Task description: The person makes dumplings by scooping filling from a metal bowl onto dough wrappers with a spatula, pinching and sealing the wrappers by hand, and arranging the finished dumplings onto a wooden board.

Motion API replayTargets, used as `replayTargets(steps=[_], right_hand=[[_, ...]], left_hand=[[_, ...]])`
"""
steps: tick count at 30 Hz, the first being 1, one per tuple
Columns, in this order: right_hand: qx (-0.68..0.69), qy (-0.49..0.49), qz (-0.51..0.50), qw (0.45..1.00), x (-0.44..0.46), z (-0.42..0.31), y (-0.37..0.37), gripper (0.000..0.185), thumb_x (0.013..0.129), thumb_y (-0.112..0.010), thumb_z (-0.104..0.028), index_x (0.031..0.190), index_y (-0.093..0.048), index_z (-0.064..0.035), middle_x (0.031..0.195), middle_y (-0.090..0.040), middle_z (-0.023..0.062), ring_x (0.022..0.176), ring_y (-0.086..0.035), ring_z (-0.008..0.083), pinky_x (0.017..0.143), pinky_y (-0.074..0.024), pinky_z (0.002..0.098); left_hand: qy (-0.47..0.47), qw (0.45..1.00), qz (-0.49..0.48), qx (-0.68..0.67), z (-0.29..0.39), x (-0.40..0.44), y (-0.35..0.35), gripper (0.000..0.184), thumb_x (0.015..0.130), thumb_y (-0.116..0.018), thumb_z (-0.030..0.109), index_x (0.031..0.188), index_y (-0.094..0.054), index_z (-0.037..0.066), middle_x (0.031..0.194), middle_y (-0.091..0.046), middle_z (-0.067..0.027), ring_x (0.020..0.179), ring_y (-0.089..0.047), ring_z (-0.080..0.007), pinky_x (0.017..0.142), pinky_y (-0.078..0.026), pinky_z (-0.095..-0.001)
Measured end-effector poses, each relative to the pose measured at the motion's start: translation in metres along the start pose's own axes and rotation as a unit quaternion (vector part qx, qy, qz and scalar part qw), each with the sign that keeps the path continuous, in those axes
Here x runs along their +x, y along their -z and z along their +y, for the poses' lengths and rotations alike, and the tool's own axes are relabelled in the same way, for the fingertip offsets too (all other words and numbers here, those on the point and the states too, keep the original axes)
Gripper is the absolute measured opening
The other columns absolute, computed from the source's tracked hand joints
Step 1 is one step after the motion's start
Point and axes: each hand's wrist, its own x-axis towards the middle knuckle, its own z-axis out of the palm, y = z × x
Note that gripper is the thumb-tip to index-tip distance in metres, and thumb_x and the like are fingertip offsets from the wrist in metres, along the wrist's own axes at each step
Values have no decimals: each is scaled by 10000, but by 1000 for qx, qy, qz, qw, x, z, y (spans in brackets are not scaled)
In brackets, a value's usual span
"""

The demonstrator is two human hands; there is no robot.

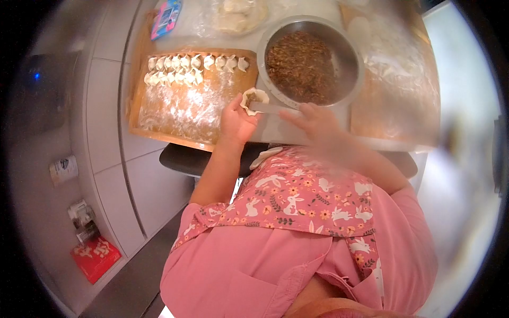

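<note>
My left hand (238, 126) cups a round dumpling wrapper (261, 96), its fingers curled round the edge. Some brown filling (252, 99) lies in the wrapper's middle. Between the fingers of my right hand (314, 123) is a flat, pale filling spatula (273, 108), with its tip at the filling in the wrapper. Just beyond my hands stands a metal bowl (347, 90) with dark brown minced filling (298, 64) in it. Two rows of folded dumplings (185, 62) lie on a floured wooden board (193, 114) at the left.
A second floured wooden board (392, 108), with plastic film (395, 61) on it, lies right of the bowl. Pale dough under clear film (236, 18) sits at the back, near a blue and pink packet (166, 20). A dark stool seat (183, 160) shows under the table edge.
</note>
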Motion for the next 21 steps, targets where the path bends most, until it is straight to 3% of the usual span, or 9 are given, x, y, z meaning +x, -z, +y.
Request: replayTargets(steps=[6, 9, 12, 14, 15, 17, 18, 19, 21], right_hand=[[17, -14, -32, 999, -6, 4, 20, 652, 681, -529, -22, 1285, -443, -254, 779, -446, 51, 696, -503, 225, 577, -438, 345], [38, -78, -36, 996, -2, -4, 31, 605, 674, -533, -2, 1243, -484, -201, 775, -452, 47, 715, -504, 228, 583, -438, 344], [62, -53, 113, 990, 12, -8, 20, 498, 672, -558, -15, 1155, -534, -135, 780, -470, 59, 721, -505, 246, 593, -437, 356], [85, -20, 156, 984, 18, -8, 10, 325, 667, -600, -45, 989, -579, -83, 808, -500, 75, 735, -515, 262, 610, -437, 366], [86, -18, 157, 984, 18, -7, 7, 325, 667, -600, -45, 989, -579, -83, 808, -500, 75, 735, -515, 262, 610, -437, 366], [57, -24, 148, 987, 19, -5, 2, 162, 690, -638, -92, 837, -575, -67, 814, -508, 101, 745, -523, 278, 630, -436, 374], [57, -24, 149, 987, 21, -7, 4, 162, 690, -638, -92, 837, -575, -67, 814, -508, 101, 745, -523, 278, 630, -436, 374], [116, -84, 150, 978, 23, -11, 7, 123, 711, -636, -104, 805, -569, -63, 801, -505, 108, 748, -524, 285, 628, -436, 375], [174, -144, 151, 962, 25, -11, 8, 101, 732, -633, -117, 773, -562, -58, 787, -501, 116, 752, -524, 292, 626, -436, 376]], left_hand=[[5, 1000, -30, -5, 31, -11, -15, 423, 930, -351, 298, 1189, -422, -28, 1167, -513, -162, 1098, -484, -297, 940, -370, -463], [17, 996, -91, -8, 40, -17, -30, 436, 926, -369, 303, 1194, -417, -36, 1165, -517, -167, 1095, -490, -299, 935, -377, -463], [39, 978, -204, 6, 33, -12, -34, 487, 927, -363, 353, 1203, -413, -44, 1176, -516, -165, 1097, -494, -295, 939, -383, -441], [60, 961, -270, 27, 28, -9, -35, 511, 928, -356, 386, 1203, -420, -40, 1179, -518, -159, 1094, -499, -292, 938, -391, -420], [66, 954, -291, 35, 26, -9, -36, 519, 928, -353, 396, 1203, -422, -38, 1180, -519, -157, 1093, -501, -291, 937, -394, -413], [80, 962, -259, -18, 23, -15, -44, 466, 925, -393, 366, 1202, -439, -5, 1158, -530, -140, 1081, -511, -268, 934, -401, -391], [84, 964, -249, -36, 23, -20, -49, 449, 925, -406, 356, 1202, -445, 6, 1150, -534, -135, 1077, -514, -260, 933, -403, -384], [36, 959, -229, 163, 28, -29, -62, 405, 920, -440, 314, 1197, -454, 19, 1134, -538, -113, 1062, -520, -228, 927, -412, -366], [-13, 913, -200, 355, 25, -38, -72, 366, 916, -473, 271, 1193, -464, 32, 1118, -543, -91, 1046, -526, -196, 922, -421, -348]])
